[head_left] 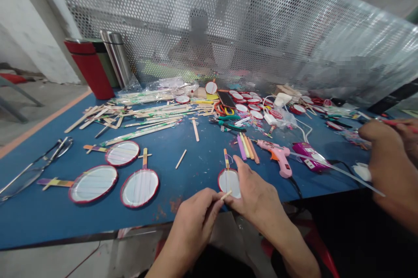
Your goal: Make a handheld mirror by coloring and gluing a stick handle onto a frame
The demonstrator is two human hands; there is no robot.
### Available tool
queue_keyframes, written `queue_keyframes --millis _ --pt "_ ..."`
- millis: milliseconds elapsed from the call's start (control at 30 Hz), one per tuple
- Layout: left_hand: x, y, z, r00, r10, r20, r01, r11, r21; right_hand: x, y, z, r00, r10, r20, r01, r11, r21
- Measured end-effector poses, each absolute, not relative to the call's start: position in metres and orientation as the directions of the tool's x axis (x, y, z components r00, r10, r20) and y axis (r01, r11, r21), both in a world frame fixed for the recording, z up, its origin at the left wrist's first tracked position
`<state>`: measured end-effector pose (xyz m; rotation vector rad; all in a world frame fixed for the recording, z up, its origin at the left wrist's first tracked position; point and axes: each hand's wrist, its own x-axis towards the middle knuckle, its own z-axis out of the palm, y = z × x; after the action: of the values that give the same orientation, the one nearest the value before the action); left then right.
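Our left hand (pixel 196 217) is closed in a pinch on a thin wooden stick (pixel 225 194), whose free end points up toward the thumb of our right hand (pixel 253 191). The right hand lies over the right side of a small round paddle (pixel 227 180), index finger stretched along its rim and thumb at the near edge, holding it flat against the blue bench (pixel 183 139) close to the front edge. We judge the paddle to be very light and rather delicate: the pale face looks thin and likely to dent or tear under a fingertip, so the red rim and the handle (pixel 226 157) are the safer places to take hold. The stick looks stiff but slender enough to snap if bent (a gentle pinch near the middle suits it). The paddle is a white disc with faint lines, ringed in red, and its flat handle runs away from us in bands of colour. Three larger paddles (pixel 122 153) of the same make lie to the left, a pink glue gun (pixel 277 156) rests just to the right, and a co-worker's hand (pixel 388 160) works at the far right.
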<state>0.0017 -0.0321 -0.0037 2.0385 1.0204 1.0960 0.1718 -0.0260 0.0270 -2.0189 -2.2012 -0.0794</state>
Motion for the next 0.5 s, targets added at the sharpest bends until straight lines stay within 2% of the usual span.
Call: queue_keyframes --millis 267,500 --pt "0.0017 -0.0311 -0.0003 0.368 0.830 0.419 0.343 -0.540 0.769 0.1792 -0.0295 0.0281 0.033 0.988 0.149 0.998 -0.026 -0.049" --pt "0.0024 -0.0253 -0.0023 0.348 0.834 0.427 0.336 -0.537 0.774 0.1804 -0.0291 0.0279 -0.005 0.995 0.104 0.994 0.016 -0.104"
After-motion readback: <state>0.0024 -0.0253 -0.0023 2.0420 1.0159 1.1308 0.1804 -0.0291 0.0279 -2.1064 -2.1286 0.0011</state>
